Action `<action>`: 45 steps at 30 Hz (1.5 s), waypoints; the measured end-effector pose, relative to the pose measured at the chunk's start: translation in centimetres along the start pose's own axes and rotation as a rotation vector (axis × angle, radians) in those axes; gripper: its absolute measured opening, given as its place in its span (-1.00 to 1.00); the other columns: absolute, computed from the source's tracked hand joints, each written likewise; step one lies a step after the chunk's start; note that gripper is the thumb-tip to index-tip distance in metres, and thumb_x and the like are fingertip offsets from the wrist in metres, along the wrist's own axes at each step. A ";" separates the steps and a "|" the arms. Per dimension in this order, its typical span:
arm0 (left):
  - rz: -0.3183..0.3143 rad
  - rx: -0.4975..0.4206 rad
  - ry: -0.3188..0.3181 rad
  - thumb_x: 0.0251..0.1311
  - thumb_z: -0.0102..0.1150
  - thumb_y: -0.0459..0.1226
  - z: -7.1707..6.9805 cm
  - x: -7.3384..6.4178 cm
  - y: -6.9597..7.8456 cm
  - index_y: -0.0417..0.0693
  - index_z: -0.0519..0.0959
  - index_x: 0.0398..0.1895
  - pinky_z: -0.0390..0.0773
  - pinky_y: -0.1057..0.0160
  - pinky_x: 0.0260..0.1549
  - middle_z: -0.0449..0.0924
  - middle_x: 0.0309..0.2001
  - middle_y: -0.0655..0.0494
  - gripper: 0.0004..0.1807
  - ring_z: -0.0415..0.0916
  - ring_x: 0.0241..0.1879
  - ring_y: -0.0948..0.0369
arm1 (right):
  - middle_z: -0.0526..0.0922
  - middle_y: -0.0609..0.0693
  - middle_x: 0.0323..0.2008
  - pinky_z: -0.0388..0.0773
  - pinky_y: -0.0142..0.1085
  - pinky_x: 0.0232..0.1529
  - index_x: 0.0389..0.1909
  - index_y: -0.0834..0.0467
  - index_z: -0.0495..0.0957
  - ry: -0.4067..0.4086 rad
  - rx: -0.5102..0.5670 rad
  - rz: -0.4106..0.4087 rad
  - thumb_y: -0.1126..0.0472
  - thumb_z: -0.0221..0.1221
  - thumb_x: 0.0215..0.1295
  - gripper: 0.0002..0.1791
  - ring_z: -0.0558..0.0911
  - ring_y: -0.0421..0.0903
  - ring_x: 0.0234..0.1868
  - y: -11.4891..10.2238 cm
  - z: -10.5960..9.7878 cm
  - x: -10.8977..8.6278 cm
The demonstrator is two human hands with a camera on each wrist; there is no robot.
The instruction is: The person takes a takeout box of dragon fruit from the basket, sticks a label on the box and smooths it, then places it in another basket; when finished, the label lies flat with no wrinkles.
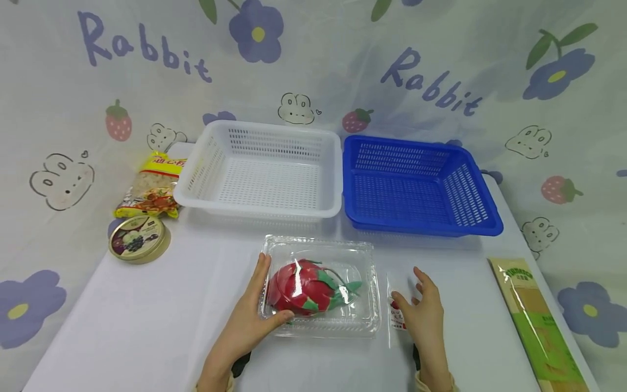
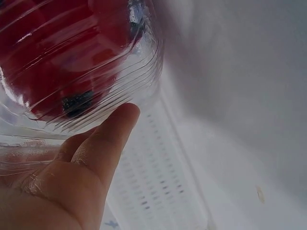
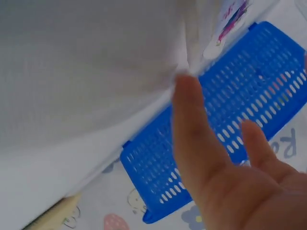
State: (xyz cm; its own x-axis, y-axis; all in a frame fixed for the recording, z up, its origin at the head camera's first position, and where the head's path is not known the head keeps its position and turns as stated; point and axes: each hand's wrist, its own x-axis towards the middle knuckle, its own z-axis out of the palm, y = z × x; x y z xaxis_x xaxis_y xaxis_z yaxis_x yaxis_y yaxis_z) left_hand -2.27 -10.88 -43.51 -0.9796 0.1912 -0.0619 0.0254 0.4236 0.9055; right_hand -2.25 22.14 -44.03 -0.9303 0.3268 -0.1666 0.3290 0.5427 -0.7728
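A clear plastic box [image 1: 364, 321] with a lid sits in the middle of the table, a red and green dragon fruit [image 1: 306, 286] inside it. My left hand [image 1: 250, 318] is at the box's left side, fingers straight along its edge and thumb over the front left corner. In the left wrist view, a fingertip [image 2: 125, 115] touches the box's ribbed wall. To the right of the box, my right hand [image 1: 425, 313] hovers with loosely spread fingers and holds nothing. It partly covers a small clear packet [image 1: 395, 321] with red print.
A white basket [image 1: 266, 212] and a blue basket [image 1: 416, 226] stand side by side behind the box. At left are a yellow food bag [image 1: 154, 188] and a round gold tin [image 1: 139, 239]. A long green package [image 1: 539, 326] lies along the right edge. Printed cloth hangs behind.
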 end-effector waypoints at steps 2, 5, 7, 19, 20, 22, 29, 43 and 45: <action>0.002 0.000 0.002 -0.04 0.44 -0.06 0.0 0.0 0.0 0.25 -0.18 0.56 0.17 -0.45 0.22 -0.28 0.59 0.08 0.19 -0.19 0.53 -0.17 | 0.07 0.37 0.44 0.45 0.16 0.20 0.47 0.22 0.08 0.012 -0.042 -0.018 0.34 0.31 0.15 -0.11 0.27 0.36 0.33 0.2 0.3 0.2; 0.003 -0.002 0.008 -0.04 0.44 -0.06 0.1 -0.1 -0.1 0.25 -0.18 0.57 0.16 -0.45 0.22 -0.28 0.59 0.08 0.19 -0.17 0.53 -0.16 | 0.04 0.45 0.42 0.34 0.29 0.20 0.47 0.26 0.02 0.022 -0.121 -0.048 0.37 0.33 0.07 -0.03 0.21 0.44 0.33 0.3 0.5 0.4; 0.003 -0.006 0.012 -0.04 0.44 -0.07 0.1 -0.2 -0.1 0.25 -0.19 0.57 0.16 -0.45 0.22 -0.28 0.59 0.09 0.20 -0.17 0.53 -0.16 | 0.03 0.51 0.39 0.27 0.37 0.18 0.48 0.28 0.00 0.026 -0.173 -0.069 0.40 0.33 0.03 0.00 0.18 0.50 0.32 0.2 0.6 0.5; 0.021 0.001 0.027 -0.04 0.45 -0.06 0.1 -0.3 -0.2 0.25 -0.19 0.57 0.15 -0.44 0.23 -0.29 0.59 0.13 0.20 -0.17 0.53 -0.15 | 0.55 0.37 -0.05 0.55 -0.06 -0.32 0.38 0.14 0.26 -0.082 -0.231 -0.031 0.28 0.31 0.10 -0.23 0.59 0.17 -0.23 0.8 0.0 1.8; 0.022 0.000 0.026 -0.04 0.45 -0.06 0.2 -0.3 -0.1 0.24 -0.18 0.57 0.14 -0.44 0.24 -0.28 0.59 0.12 0.20 -0.17 0.53 -0.14 | 0.59 0.31 -0.14 0.52 -0.18 -0.42 0.32 0.12 0.35 -0.097 -0.218 -0.023 0.26 0.30 0.13 -0.32 0.58 0.05 -0.35 0.8 -0.1 1.8; 0.023 0.003 0.023 -0.04 0.45 -0.05 0.2 -0.3 0.0 0.21 -0.17 0.57 0.12 -0.43 0.26 -0.27 0.59 0.10 0.20 -0.18 0.54 -0.13 | 0.65 0.18 -0.25 0.38 -0.36 -0.57 0.22 0.07 0.47 -0.136 -0.161 0.013 0.22 0.27 0.20 -0.48 0.48 -0.15 -0.53 0.7 -0.6 1.7; 0.029 0.108 0.091 -0.01 0.42 0.01 0.2 -0.7 1.0 0.08 0.01 0.54 0.19 -0.47 0.18 -0.11 0.56 -0.06 0.08 -0.13 0.50 -0.21 | 0.74 -0.12 -0.29 0.52 -0.41 -0.60 0.21 0.05 0.49 -0.153 0.190 0.065 0.20 0.24 0.29 -0.55 0.55 -0.29 -0.57 -0.8 -1.6 0.9; 0.478 0.263 0.379 -0.04 0.46 -0.30 2.1 -0.8 5.4 -0.03 0.59 0.10 0.40 -0.24 0.17 0.61 0.13 0.06 -0.46 0.48 0.19 -0.05 | 0.75 -0.14 -0.48 0.57 -0.37 -0.70 -0.16 0.23 0.66 -0.054 0.588 -0.219 0.41 0.23 0.23 -0.83 0.66 -0.21 -0.66 -6.3 -0.1 -3.5; 0.552 0.224 0.407 0.05 0.39 -0.29 2.5 -0.6 6.3 -0.03 0.63 0.03 0.35 -0.17 0.24 0.67 0.01 0.11 -0.59 0.55 0.09 0.02 | 0.76 -0.14 -0.45 0.56 -0.39 -0.71 -0.18 0.21 0.67 -0.094 0.664 -0.338 0.49 0.19 0.21 -0.78 0.67 -0.25 -0.64 -6.8 0.4 -4.1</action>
State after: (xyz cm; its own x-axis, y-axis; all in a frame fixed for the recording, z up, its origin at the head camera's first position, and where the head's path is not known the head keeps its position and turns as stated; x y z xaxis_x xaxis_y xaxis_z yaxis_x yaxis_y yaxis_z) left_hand -1.01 -6.08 -38.80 -0.8074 0.1032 0.5809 0.5360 0.5399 0.6491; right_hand -0.73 16.78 -38.39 -0.9830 0.1413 0.1170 -0.1166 0.0109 -0.9931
